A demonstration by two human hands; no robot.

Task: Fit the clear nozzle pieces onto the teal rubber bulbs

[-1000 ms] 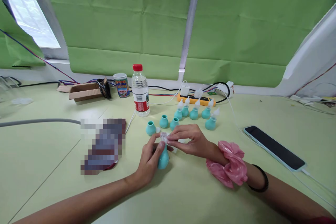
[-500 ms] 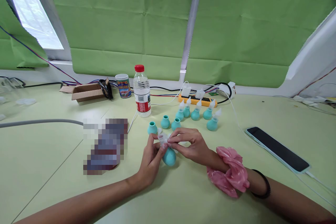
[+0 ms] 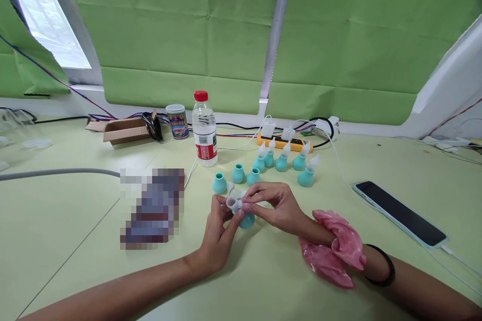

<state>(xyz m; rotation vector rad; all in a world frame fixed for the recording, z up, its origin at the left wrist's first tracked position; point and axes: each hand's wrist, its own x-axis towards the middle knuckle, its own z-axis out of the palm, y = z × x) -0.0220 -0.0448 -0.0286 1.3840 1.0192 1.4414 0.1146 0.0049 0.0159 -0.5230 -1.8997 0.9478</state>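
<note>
My left hand is closed, thumb and forefinger pinching a translucent plastic cup-shaped fitting whose round open mouth faces up toward me. My right hand pinches the same fitting at its right side with the fingertips. Just under the fingers hangs a teal rubber bulb, partly hidden; how it joins the fitting cannot be made out. Beyond my hands stand open-necked teal bulbs. Farther right are several teal bulbs with clear pointed tips. Small translucent pieces lie behind my fingers, mostly covered.
A water bottle and a tin can stand at the back. Left of them is a cardboard box. A yellow power strip lies by the wall; a phone charges at right. A pixelated item lies left.
The held fitting and bulb have tilted: the fitting's open mouth now turns more toward me, and less of the bulb shows below my fingers. Both hands keep their pinch.
</note>
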